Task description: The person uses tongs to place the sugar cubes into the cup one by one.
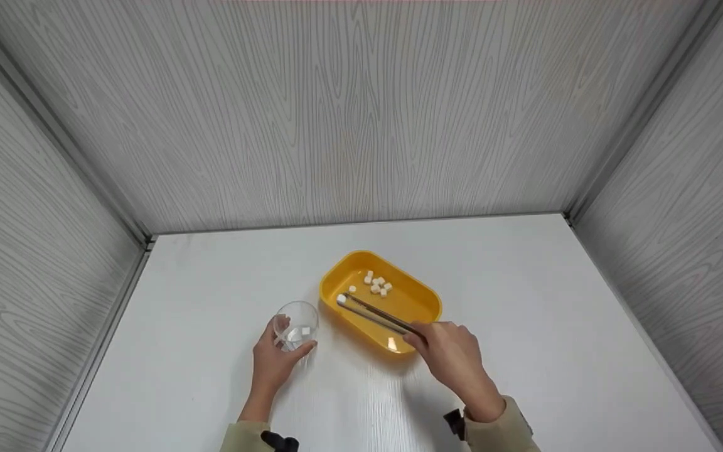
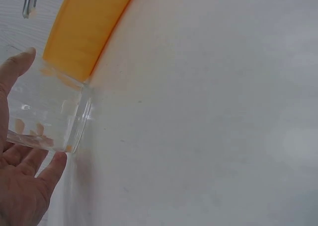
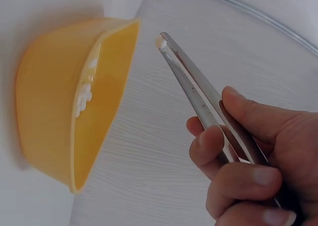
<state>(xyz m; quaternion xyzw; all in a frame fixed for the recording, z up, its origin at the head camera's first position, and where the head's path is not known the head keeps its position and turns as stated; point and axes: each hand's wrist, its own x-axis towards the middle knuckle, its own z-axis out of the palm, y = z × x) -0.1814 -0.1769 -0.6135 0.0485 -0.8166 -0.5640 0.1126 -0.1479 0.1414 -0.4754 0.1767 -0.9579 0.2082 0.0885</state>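
Observation:
A clear glass (image 1: 297, 312) stands at the left of the yellow tray, and my left hand (image 1: 272, 362) grips its side with the thumb and fingers apart around it. One white cube (image 1: 305, 331) lies inside the glass. My right hand (image 1: 450, 355) holds metal tongs (image 1: 377, 314), fingers curled round the handle. In the right wrist view the tong tips pinch a small white cube (image 3: 161, 41), lifted above the tray's rim. Several more white cubes (image 1: 379, 285) lie in the yellow tray (image 1: 421, 292), mostly toward its far side.
The white table (image 1: 524, 301) carries the tray and the glass. Grey wood-grain panels (image 1: 349, 125) rise at the back and on both sides. The tray's near left wall comes close to the glass.

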